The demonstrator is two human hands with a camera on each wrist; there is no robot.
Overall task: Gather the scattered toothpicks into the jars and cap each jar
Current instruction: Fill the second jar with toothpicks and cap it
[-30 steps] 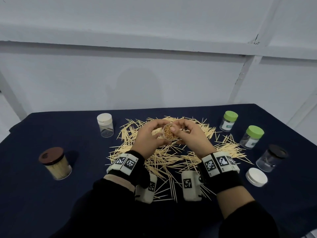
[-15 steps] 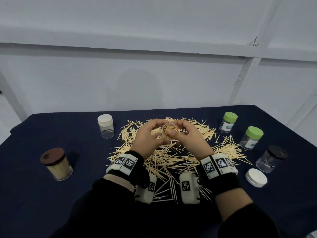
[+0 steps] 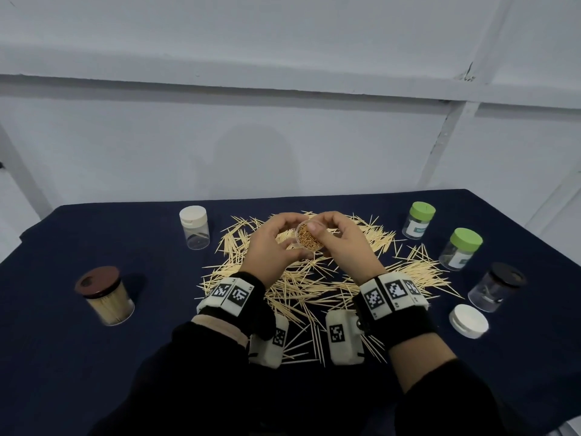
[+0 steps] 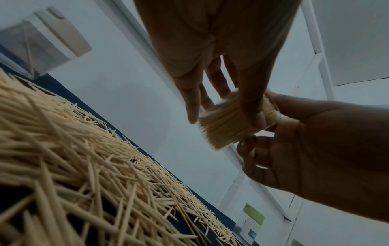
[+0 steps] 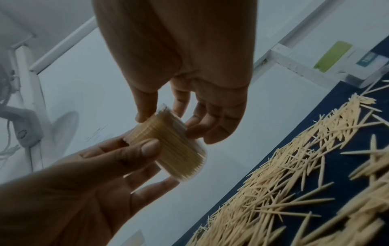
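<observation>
Nearest, the left hand (image 3: 272, 243) and right hand (image 3: 347, 243) both pinch a small clear plastic jar (image 3: 309, 236) packed with toothpicks, uncapped, above the pale loose wooden toothpicks (image 3: 301, 287) strewn on the dark-clothed bench (image 3: 63, 357). It looks light, rigid and slick; grip its sidewall, mouth upward. Farther off, the green-lidded jars' (image 3: 419, 220) labels are illegible.

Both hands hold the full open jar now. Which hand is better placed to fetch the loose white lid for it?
The right hand. The white lid lies on the right side of the cloth, nearer that hand, while the left hand could probably keep gripping the jar alone.
</observation>
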